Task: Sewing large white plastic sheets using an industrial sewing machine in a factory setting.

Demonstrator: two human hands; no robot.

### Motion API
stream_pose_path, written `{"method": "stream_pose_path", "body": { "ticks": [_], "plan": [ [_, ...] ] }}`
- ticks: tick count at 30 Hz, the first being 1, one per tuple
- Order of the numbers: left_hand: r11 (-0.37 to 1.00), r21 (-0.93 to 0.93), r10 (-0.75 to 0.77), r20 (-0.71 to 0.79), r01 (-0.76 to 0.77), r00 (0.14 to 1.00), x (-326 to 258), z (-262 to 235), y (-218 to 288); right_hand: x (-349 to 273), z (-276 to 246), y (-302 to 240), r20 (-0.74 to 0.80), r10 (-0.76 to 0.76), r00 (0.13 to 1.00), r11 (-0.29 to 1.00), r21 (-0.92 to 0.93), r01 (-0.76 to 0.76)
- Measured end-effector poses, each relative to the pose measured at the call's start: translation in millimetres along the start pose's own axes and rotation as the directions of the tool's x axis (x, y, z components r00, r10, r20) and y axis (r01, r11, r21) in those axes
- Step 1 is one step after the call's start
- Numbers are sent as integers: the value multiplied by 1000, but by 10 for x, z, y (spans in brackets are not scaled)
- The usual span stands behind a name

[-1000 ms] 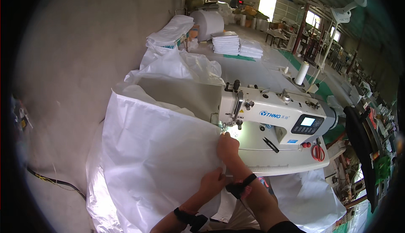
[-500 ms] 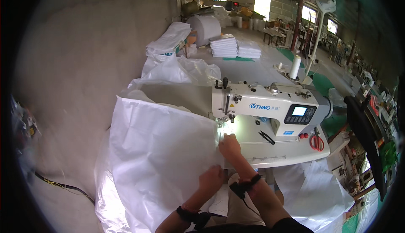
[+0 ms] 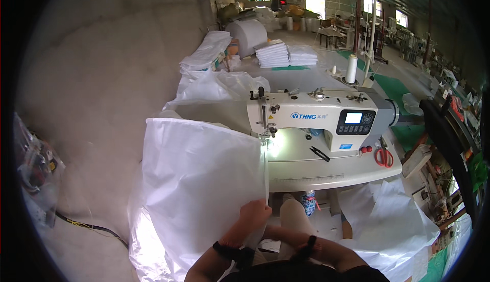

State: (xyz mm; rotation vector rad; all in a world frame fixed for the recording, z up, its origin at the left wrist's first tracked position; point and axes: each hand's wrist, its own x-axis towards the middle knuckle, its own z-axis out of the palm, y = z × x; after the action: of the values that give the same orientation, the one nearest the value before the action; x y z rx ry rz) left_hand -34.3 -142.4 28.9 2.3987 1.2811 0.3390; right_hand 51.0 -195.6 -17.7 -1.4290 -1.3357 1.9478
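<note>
- White plastic-looking sheeting (image 3: 204, 169): broad panel hanging in front of and left of the machine, upper right corner up by the needle area, long right edge running down toward the person's lap. Folded-looking border along its top.
- Left hand (image 3: 255, 215): curled into a fist at that right edge, apparently pinching it well below the needle; probably to keep the edge straight and stop the loose weight dragging sideways.
- Right hand (image 3: 271, 232): forearm crosses low behind the left wrist; fingers hidden behind the sheeting, so cannot tell whether they grip or lie loose.
- Sewing machine (image 3: 311, 112): head just right of the sheeting's corner, lamp lit over the needle area, presumably so the edge can be seen there. Bulk of the panel lies left of the head, likely because the arm leaves little room on its right.
- Tabletop (image 3: 301, 183): pale, rounded front, ruler marks along it. On it, black thread snips (image 3: 320, 153) and red-handled scissors (image 3: 384, 157), both right of the needle; handy for the right side, seemingly, and out of the cloth's way.
- Thread cone (image 3: 351, 69): upright behind the machine, likely so thread pulls off the top freely.
- Second white sheet (image 3: 388, 221): draped below the tabletop's right side.
- Farther back: folded white stacks (image 3: 271, 55) beside a large white roll (image 3: 247, 37).
</note>
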Motion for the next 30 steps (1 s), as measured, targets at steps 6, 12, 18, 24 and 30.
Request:
{"method": "stream_pose_path", "body": {
  "ticks": [6, 12, 18, 24, 30],
  "plan": [
    [973, -229, -11, -22, 6, 1000, -107, 72, -50, 13, -883, -267, -743, -330, 582, 890, -450, -71],
    [964, -262, 20, -83, -41, 996, -70, 44, 71, 304, -991, -847, -711, -431, 556, 688, -658, -308],
    [919, -394, -23, -57, -1, 998, -19, 98, -68, 283, -732, -683, -716, -457, 528, 680, -664, -313],
    [902, -430, -50, -15, 39, 999, 92, 67, -221, 330, -613, -646, -727, -449, 519, 701, -647, -300],
    [952, -297, -122, -159, 71, 980, 134, -199, -448, 502, -731, -800, -727, -455, 514, 632, -670, -388]
  ]
}}
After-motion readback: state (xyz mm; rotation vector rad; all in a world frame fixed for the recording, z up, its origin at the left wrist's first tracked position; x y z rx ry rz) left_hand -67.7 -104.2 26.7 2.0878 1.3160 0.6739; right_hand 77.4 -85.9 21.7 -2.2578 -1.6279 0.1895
